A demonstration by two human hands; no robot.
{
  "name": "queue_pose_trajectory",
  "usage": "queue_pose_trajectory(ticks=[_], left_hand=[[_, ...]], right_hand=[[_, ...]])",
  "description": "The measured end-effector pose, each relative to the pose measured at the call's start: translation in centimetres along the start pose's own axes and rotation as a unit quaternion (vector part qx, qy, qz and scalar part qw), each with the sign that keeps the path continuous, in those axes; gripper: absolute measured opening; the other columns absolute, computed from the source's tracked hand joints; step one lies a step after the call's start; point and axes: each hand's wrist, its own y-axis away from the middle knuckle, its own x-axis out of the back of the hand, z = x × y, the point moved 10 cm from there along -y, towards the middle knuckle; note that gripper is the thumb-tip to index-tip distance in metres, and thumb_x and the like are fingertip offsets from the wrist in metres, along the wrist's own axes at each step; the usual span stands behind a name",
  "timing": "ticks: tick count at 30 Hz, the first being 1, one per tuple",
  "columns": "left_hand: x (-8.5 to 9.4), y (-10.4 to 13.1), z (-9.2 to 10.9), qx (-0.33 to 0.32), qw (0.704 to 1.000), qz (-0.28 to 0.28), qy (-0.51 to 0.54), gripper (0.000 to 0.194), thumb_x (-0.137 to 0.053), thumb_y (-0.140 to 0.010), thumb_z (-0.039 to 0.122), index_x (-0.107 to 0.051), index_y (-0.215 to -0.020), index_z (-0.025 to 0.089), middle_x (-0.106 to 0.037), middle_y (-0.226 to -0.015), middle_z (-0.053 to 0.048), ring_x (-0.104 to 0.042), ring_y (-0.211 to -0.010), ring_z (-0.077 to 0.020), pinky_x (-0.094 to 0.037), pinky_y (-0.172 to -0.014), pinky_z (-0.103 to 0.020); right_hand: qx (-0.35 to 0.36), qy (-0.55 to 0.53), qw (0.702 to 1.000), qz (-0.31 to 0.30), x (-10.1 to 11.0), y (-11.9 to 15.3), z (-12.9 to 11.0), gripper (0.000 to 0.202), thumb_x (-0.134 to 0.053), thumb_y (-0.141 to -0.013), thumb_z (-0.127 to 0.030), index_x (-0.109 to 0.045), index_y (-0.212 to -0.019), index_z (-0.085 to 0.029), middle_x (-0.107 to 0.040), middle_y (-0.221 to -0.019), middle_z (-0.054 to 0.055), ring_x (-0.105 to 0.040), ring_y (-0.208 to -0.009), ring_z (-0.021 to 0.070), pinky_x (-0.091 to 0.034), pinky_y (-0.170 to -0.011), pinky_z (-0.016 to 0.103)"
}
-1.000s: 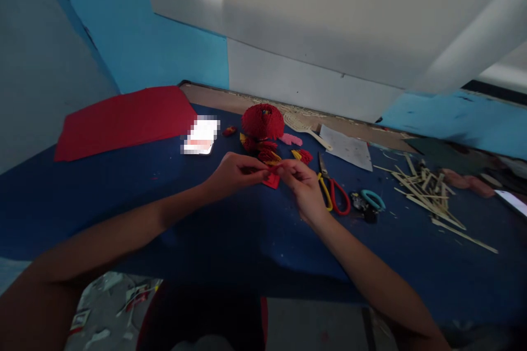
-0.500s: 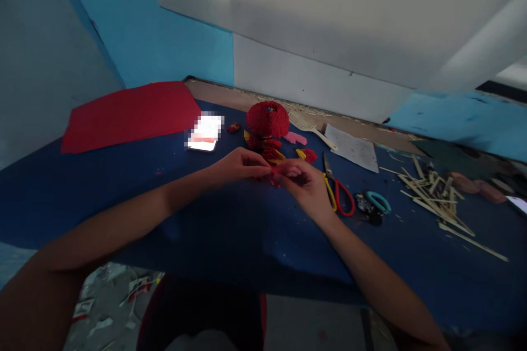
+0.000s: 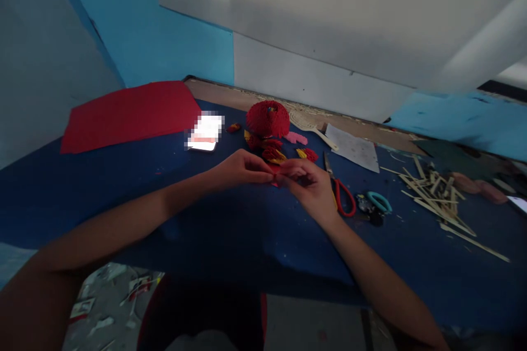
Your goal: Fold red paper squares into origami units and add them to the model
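My left hand (image 3: 246, 167) and my right hand (image 3: 308, 184) meet over the table with fingertips pinched together. Between them is a small red piece of paper (image 3: 275, 168), partly covered by the fingers; its exact shape is hard to make out. Just behind the hands lie red and yellow folded-paper pieces (image 3: 272, 153), below a round red folded-paper body (image 3: 268, 119). Another red and yellow piece (image 3: 307, 154) and a pink one (image 3: 296, 137) lie close by. Scissors (image 3: 345, 197) with red and yellow handles rest beside my right hand.
On the blue table (image 3: 230, 230) a large red sheet (image 3: 132, 115) lies at the left, near a lit phone (image 3: 205, 132). To the right are a pale hairbrush (image 3: 319, 134), a whitish sheet (image 3: 352, 147), a teal ring-shaped item (image 3: 379, 202) and a pile of thin sticks (image 3: 438, 197).
Both hands stay over the same spot. The left fingertips have shifted slightly right and down, and the red paper between the fingers shows differently. Everything else keeps its place.
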Motion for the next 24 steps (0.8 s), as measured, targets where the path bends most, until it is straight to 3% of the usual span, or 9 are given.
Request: queue_pose_trajectory(ticks=[6, 11, 15, 21, 24], left_hand=[[0.0, 0.1, 0.9, -0.049, 0.996, -0.001, -0.072, 0.022, -0.067, -0.07, 0.031, -0.072, -0.084, 0.014, -0.071, -0.077, -0.005, -0.061, -0.066, -0.0097, -0.045, -0.06, -0.019], [0.3, 0.6, 2.0, -0.086, 0.977, 0.056, -0.188, 0.022, -0.063, -0.071, 0.029, -0.072, -0.082, 0.013, -0.07, -0.069, -0.004, -0.058, -0.057, -0.0094, -0.041, -0.051, -0.018], [0.3, 1.0, 2.9, -0.114, 0.952, 0.092, -0.268, 0.017, -0.06, -0.07, 0.023, -0.072, -0.077, 0.013, -0.07, -0.071, -0.004, -0.06, -0.061, -0.0104, -0.043, -0.055, -0.018], [0.4, 1.3, 3.3, -0.126, 0.941, 0.115, -0.291, 0.016, -0.058, -0.069, 0.02, -0.072, -0.075, 0.015, -0.07, -0.071, -0.003, -0.06, -0.062, -0.0103, -0.043, -0.056, -0.018], [1.2, 1.5, 3.3, -0.117, 0.944, 0.15, -0.27, 0.017, -0.058, -0.069, 0.021, -0.071, -0.076, 0.014, -0.069, -0.069, -0.002, -0.058, -0.058, -0.0093, -0.041, -0.053, -0.017]], right_hand=[[0.011, 0.022, 1.0, 0.0, 0.0, 0.0, -0.1, 0.018, -0.067, -0.071, -0.02, -0.062, -0.088, -0.022, -0.069, -0.077, 0.0, -0.065, -0.068, 0.0141, -0.051, -0.064, 0.028], [0.031, 0.084, 0.996, -0.007, -0.2, 0.3, -0.1, 0.017, -0.066, -0.073, -0.022, -0.064, -0.089, -0.023, -0.069, -0.084, 0.002, -0.065, -0.071, 0.0154, -0.051, -0.066, 0.029], [0.021, 0.095, 0.995, -0.012, -0.4, 0.3, 0.4, 0.017, -0.066, -0.072, -0.021, -0.064, -0.09, -0.022, -0.069, -0.076, 0.0, -0.065, -0.069, 0.0155, -0.05, -0.067, 0.029], [0.011, 0.036, 0.999, 0.004, -0.4, 0.0, 0.4, 0.011, -0.065, -0.074, -0.025, -0.062, -0.083, -0.021, -0.069, -0.075, 0.001, -0.064, -0.065, 0.0149, -0.051, -0.065, 0.029], [0.002, 0.027, 1.0, 0.015, 0.0, -0.2, 0.5, 0.022, -0.067, -0.071, -0.029, -0.063, -0.09, -0.02, -0.069, -0.078, 0.002, -0.065, -0.069, 0.0151, -0.052, -0.069, 0.03]])
